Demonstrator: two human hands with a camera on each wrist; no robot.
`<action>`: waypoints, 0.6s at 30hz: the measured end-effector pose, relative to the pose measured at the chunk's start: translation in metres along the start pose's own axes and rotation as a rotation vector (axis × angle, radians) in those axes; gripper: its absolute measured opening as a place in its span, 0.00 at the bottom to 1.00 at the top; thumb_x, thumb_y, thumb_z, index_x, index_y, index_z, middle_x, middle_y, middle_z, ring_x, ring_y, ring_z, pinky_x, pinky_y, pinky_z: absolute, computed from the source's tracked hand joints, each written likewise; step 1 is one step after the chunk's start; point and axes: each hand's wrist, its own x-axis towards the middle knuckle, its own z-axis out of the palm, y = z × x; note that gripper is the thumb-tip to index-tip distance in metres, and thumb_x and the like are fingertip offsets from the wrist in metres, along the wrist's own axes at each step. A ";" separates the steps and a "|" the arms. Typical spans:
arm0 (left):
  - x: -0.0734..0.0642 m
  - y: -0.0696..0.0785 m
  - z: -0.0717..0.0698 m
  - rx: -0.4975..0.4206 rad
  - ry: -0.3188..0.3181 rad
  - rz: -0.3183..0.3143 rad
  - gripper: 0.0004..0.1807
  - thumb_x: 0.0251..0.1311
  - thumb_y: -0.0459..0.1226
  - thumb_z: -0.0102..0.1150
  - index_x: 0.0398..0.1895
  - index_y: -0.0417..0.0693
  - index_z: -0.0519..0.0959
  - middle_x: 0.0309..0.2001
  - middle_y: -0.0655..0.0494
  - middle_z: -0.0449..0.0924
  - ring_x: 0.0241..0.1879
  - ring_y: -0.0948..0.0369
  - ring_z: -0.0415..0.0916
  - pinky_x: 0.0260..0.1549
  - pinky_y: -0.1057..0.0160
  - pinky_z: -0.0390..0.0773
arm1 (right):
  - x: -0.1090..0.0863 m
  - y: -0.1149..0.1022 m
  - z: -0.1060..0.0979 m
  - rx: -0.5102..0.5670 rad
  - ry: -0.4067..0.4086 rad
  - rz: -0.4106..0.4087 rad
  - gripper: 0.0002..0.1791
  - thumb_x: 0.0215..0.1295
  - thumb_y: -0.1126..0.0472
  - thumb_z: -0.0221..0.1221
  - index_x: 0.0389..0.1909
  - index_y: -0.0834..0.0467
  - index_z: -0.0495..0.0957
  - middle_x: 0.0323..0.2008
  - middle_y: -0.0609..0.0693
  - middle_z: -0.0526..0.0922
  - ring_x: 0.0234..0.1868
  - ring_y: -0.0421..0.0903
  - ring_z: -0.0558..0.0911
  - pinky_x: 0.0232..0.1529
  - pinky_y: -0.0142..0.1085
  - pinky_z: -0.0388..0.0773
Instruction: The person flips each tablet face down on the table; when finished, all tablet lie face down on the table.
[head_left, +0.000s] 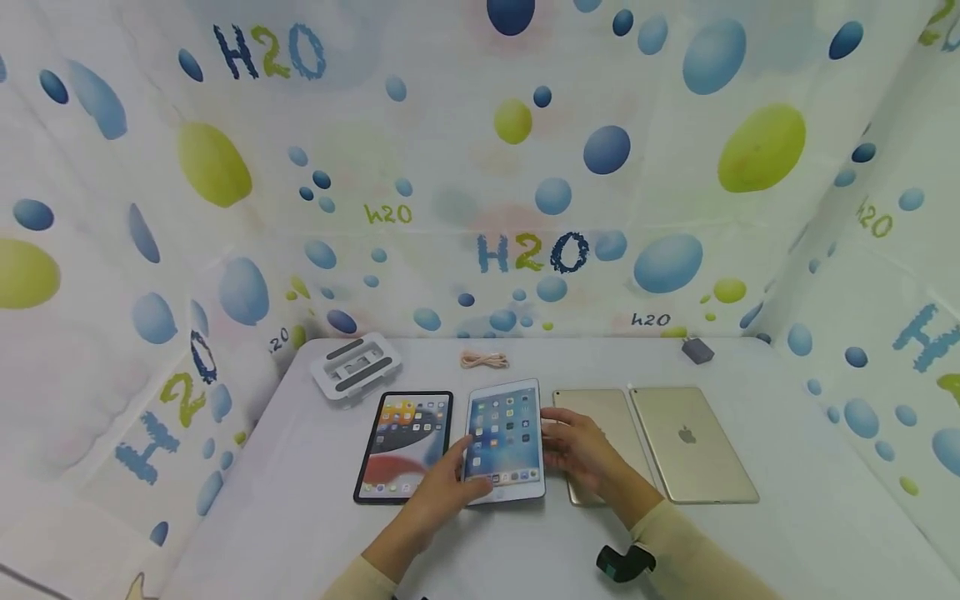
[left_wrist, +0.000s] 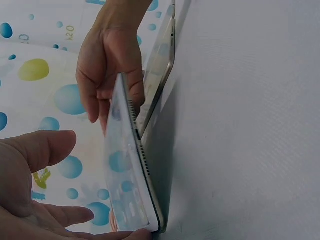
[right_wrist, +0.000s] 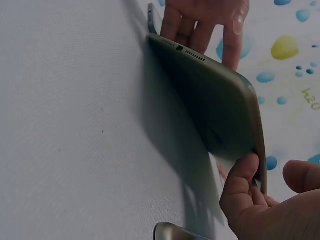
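White-bezel tablet (head_left: 504, 437): lit blue home screen, app icons, gold-toned back. Tilted off tabletop (head_left: 517, 554), between left hand (head_left: 438, 493), fingers spread at left edge, and right hand (head_left: 581, 443), fingers curled round right edge. Just left: black-rimmed tablet (head_left: 397, 442). Beyond: coiled pink cable (head_left: 483, 360).

Two arms in pale cream fabric sleeves, the left arm (head_left: 362, 581) and the right arm (head_left: 693, 554), are extended from the near side. The bare left hand (head_left: 442, 496) is spread, its thumb (head_left: 478, 486) pointed right. The bare right hand (head_left: 585, 450) is turned leftward, its fingers (right_wrist: 242, 172) bent, one digit held apart.
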 end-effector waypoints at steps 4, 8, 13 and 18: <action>-0.001 0.002 0.004 -0.013 -0.012 0.007 0.48 0.61 0.45 0.69 0.81 0.47 0.56 0.77 0.33 0.55 0.76 0.34 0.51 0.69 0.31 0.57 | 0.001 0.000 0.003 0.035 -0.041 -0.017 0.29 0.74 0.62 0.55 0.70 0.70 0.65 0.51 0.55 0.84 0.47 0.48 0.83 0.46 0.40 0.83; -0.002 0.004 0.008 -0.011 -0.032 0.040 0.47 0.62 0.47 0.68 0.80 0.47 0.57 0.77 0.34 0.54 0.76 0.33 0.51 0.69 0.30 0.56 | 0.003 -0.002 0.005 0.026 -0.093 -0.029 0.31 0.74 0.60 0.57 0.72 0.69 0.64 0.53 0.55 0.84 0.49 0.48 0.84 0.48 0.40 0.83; -0.002 0.009 0.012 0.030 -0.033 0.081 0.46 0.63 0.54 0.65 0.80 0.47 0.59 0.76 0.33 0.57 0.74 0.33 0.54 0.67 0.29 0.58 | 0.004 -0.004 0.011 0.047 -0.135 -0.037 0.32 0.75 0.60 0.55 0.74 0.68 0.61 0.55 0.56 0.82 0.50 0.48 0.83 0.49 0.41 0.84; 0.001 0.013 0.016 0.048 -0.041 0.106 0.47 0.64 0.59 0.61 0.79 0.46 0.59 0.76 0.32 0.58 0.74 0.33 0.55 0.66 0.28 0.60 | 0.002 -0.007 0.021 0.074 -0.173 -0.020 0.33 0.77 0.57 0.54 0.77 0.62 0.57 0.59 0.61 0.78 0.52 0.51 0.84 0.48 0.45 0.85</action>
